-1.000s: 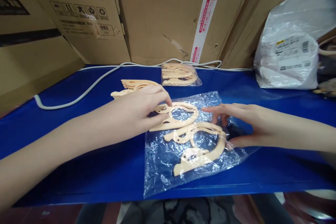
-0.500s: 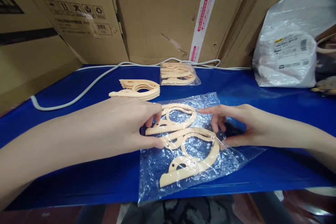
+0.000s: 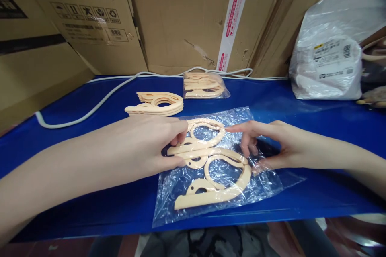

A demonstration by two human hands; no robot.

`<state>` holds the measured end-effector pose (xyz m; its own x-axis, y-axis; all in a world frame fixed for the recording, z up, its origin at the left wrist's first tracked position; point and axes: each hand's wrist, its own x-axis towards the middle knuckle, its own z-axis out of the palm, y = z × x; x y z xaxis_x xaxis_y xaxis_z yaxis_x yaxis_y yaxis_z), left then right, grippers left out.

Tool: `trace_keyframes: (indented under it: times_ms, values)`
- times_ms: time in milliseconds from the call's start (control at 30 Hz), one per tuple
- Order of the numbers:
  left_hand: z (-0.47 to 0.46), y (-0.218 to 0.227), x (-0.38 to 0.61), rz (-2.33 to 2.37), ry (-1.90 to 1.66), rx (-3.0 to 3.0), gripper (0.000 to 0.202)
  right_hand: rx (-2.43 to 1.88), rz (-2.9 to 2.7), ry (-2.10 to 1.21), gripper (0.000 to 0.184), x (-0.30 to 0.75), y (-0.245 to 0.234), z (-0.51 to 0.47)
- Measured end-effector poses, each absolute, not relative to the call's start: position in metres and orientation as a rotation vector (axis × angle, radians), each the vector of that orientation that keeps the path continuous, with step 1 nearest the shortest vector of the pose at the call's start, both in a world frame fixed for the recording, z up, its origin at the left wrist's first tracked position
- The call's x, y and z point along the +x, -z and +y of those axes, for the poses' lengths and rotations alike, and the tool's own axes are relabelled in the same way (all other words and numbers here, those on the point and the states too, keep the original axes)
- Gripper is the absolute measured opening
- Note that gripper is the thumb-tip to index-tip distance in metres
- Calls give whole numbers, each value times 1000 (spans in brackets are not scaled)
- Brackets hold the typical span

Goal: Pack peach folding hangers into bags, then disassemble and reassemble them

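On the blue table lies a clear plastic bag [image 3: 265, 188] with cream folding hangers in it, an upper hanger [image 3: 208, 144] and a lower hanger [image 3: 211, 196] side by side. My left hand [image 3: 153, 140] has its thumb and curled fingers closed around the hangers' left ends, where they meet. At the right, my right hand [image 3: 268, 144] has index finger and thumb spread apart. Its index fingertip touches the upper hanger's right tip, and its thumb rests by the lower hanger's right edge, on the bag. Whether the bag film lies between my left fingers and the hangers, I cannot tell.
Behind my left hand sits a stack of folding hangers [image 3: 159, 104]. Farther back is a bagged pack of hangers [image 3: 205, 86]. A white cable [image 3: 102, 106] runs along cardboard boxes [image 3: 193, 28]. A white plastic-wrapped package [image 3: 328, 68] stands at the back right.
The lower hanger has slid left and turned slightly, its left end now up against the upper one. The bag's lower left corner has moved a little left. My hands have barely moved.
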<state>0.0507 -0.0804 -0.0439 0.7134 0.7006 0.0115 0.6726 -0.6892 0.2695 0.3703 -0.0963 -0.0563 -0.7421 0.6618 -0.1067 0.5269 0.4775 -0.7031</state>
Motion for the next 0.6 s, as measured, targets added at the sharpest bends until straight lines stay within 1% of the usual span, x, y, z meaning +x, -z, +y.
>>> trace_keyframes:
  times_ms: [133,300,500,600]
  values:
    - [-81,34,53,1154,-12,2714,33,-1052,-2580,-1028,68,371,57,-96]
    - [-82,30,55,1241,60,2775,40,-1067,-2611,-948,72,373,59,-95]
    - [-82,33,54,1232,28,2752,26,-1049,-2635,-898,79,372,62,-95]
    - [-81,36,51,1199,14,2717,26,-1060,-2641,-860,82,371,62,-95]
